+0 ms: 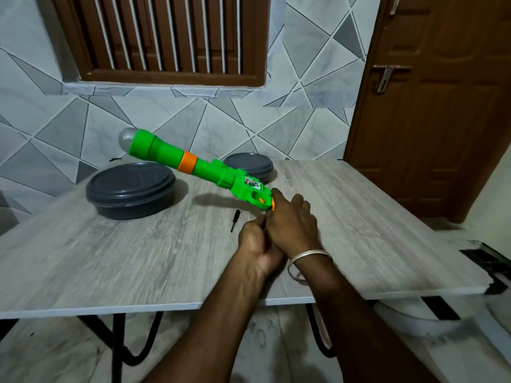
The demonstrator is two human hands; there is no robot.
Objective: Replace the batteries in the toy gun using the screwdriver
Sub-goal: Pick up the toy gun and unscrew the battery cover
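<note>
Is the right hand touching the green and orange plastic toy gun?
Touching. The head view shows the right hand gripping the toy gun at its handle end.

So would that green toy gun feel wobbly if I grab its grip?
Probably nose-heavy: the toy gun has a long, fat barrel beyond the grip the right hand holds. It looks like hard plastic, so likely stiff and light. Its clear dome may crack if dropped.

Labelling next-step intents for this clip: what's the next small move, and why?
Probably the left hand picks up the screwdriver. It lies untouched on the table just beside that hand, while the right hand grips the toy gun by its handle, with the barrel raised off the table.
</note>
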